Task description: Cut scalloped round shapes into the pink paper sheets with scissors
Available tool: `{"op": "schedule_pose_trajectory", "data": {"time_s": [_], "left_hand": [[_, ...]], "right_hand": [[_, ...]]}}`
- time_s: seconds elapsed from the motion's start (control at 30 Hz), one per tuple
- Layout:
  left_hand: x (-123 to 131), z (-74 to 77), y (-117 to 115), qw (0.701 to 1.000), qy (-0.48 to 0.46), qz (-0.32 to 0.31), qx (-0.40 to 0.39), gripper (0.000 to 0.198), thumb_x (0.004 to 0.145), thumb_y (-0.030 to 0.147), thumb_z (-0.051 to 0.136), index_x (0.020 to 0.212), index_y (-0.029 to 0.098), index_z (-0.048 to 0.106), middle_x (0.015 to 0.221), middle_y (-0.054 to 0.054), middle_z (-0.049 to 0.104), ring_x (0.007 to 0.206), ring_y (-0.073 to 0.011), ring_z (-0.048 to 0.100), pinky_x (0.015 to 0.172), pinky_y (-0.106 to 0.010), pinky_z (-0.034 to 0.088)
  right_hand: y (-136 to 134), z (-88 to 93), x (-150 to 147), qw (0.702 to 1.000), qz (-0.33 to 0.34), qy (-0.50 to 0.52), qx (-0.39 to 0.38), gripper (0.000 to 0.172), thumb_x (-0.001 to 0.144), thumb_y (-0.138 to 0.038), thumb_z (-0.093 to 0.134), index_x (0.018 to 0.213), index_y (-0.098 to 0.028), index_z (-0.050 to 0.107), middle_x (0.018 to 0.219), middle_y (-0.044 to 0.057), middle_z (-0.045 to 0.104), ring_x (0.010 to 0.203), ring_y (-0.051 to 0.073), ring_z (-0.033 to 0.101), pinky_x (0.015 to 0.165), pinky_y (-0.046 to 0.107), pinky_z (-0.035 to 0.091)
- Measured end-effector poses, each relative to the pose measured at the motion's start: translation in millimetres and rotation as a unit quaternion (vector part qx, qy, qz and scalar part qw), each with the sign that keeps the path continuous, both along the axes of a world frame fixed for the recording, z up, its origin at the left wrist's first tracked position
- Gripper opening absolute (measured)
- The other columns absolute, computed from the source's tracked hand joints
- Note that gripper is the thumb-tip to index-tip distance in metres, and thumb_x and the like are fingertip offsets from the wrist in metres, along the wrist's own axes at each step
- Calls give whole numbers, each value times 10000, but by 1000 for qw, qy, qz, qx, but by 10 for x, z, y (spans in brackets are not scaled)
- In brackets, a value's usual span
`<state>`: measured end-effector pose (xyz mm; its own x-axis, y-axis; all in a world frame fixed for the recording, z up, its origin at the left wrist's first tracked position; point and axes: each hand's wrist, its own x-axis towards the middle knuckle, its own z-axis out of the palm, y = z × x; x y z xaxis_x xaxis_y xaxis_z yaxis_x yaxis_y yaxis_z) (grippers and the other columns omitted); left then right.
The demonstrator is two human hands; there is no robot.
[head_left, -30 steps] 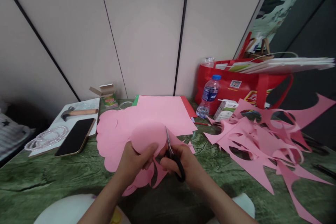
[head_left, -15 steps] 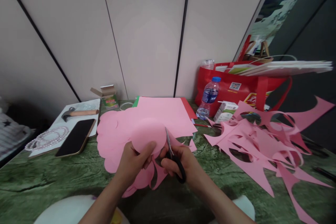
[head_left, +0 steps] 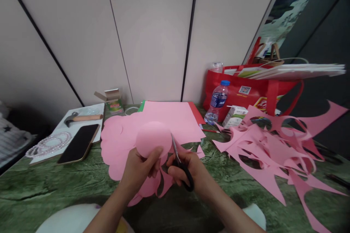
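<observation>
Between thumb and fingers, my left hand (head_left: 144,165) pinches a rounded piece of pink paper (head_left: 153,139). My right hand (head_left: 186,165) is closed round the black handles of a pair of scissors (head_left: 175,150), its blades pointing up and away along the right edge of that piece. Beneath my hands lie several overlapping pink paper rounds (head_left: 116,145). Behind them is a stack of paper sheets (head_left: 172,111), pink on top, with green and red edges showing. Part of the scissor handles is hidden by my right fingers.
Pink offcuts (head_left: 268,149) are heaped on the right of the green table (head_left: 82,185). Behind them stand a water bottle (head_left: 218,102), a small carton (head_left: 234,115) and a red bag (head_left: 246,89). At left lie a phone (head_left: 79,143), a hammer (head_left: 83,117), beads (head_left: 51,143) and an opened box (head_left: 113,102).
The pink piece in my left hand now shows a rounded outline and sits slightly lower. The scissor blades have shifted a little left; both hands have barely moved.
</observation>
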<state>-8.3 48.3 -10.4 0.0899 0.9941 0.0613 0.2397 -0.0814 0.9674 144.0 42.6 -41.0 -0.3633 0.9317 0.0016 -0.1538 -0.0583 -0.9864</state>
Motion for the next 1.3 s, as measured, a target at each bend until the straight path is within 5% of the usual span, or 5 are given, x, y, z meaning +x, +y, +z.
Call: {"op": "schedule_pose_trajectory", "data": {"time_s": [0.23,0.9,1.3], "left_hand": [[-8,18,-16,999,37,13,-18,443,717,362,590,355,175,418,308,41,379,310,-61,335,351,-212,257],[-20,4,2,999,20,16,-19,431,699,368,584,356,178,407,305,47,362,303,-54,313,342,-211,228],[-39,-25,20,999,-30,-19,-9,434,757,380,542,390,172,442,312,42,392,291,-60,331,340,-212,230]], "right_hand": [[3,28,-2,1000,-4,13,8,285,613,-318,720,782,-160,553,555,-53,500,484,87,442,459,214,321],[-18,143,-18,998,-38,-28,-41,257,576,-314,683,689,-146,526,419,-80,446,404,79,414,405,199,311],[-11,-7,-9,999,-30,1,-25,323,607,-403,707,713,-146,545,446,-73,467,360,64,391,364,196,279]]}}
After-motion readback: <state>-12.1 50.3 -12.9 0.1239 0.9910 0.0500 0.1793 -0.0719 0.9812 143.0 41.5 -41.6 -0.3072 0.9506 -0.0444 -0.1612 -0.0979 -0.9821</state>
